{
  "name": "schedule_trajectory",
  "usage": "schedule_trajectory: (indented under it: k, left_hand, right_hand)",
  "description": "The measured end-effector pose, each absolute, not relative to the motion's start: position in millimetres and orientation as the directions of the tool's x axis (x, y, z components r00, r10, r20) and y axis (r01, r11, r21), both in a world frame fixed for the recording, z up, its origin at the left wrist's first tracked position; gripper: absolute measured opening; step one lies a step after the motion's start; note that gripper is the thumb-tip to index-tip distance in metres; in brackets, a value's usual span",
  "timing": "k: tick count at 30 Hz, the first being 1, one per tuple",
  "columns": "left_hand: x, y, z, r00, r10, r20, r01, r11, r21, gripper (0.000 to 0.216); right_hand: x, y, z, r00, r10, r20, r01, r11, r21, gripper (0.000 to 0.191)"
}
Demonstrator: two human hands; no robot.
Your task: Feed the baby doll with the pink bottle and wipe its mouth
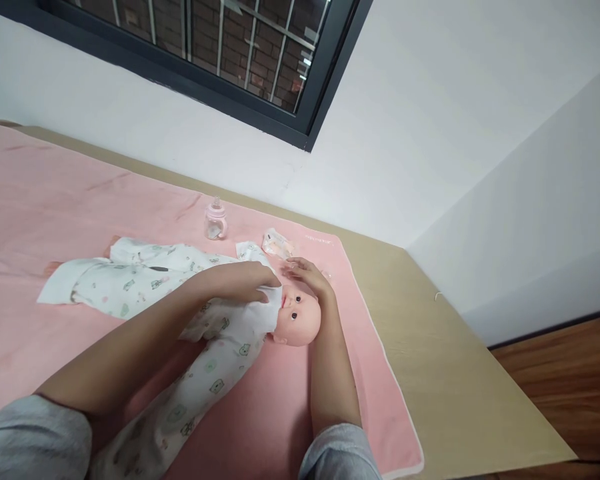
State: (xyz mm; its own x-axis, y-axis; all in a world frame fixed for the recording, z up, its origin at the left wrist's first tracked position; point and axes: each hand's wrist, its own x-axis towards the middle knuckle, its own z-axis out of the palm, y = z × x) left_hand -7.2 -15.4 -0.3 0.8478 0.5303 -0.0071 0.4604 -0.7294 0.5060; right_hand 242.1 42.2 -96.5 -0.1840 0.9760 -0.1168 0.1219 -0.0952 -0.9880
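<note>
A baby doll [300,317] lies on its back on a pink mat [250,413], its head to the right and its feet to the left. It wears a white printed outfit [130,287], one sleeve reaching toward me. At the doll's neck, my left hand [247,280] pinches the collar [274,307] beneath its chin. My right hand [305,275] curves around the far side of the head, fingers extended and apart, by the neck and shoulder. The far side of the doll's head and neck is partly covered by this hand.
A small pink-topped baby bottle [216,220] stands beyond the doll. Near my right hand lies a clear plastic packet [277,244]. The wooden tabletop [430,373] extends past the mat on the right. A white wall [380,133] and a dark-framed window [307,123] are behind.
</note>
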Motion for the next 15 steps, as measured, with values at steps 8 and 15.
schedule_trajectory:
  k: [8, 15]
  left_hand:
    - [-8.1, -24.6, 8.4, 0.829, 0.560, 0.010, 0.500, -0.748, 0.436, 0.016]
    - [-1.5, -12.3, -1.6, 0.785, 0.618, 0.038, 0.541, -0.715, 0.442, 0.026]
  right_hand:
    - [249.0, 53.5, -131.7, -0.172, 0.971, -0.164, -0.044, -0.174, -0.984, 0.034]
    - [254.9, 56.0, -140.7, -0.121, 0.980, -0.156, -0.096, -0.168, -0.981, 0.033]
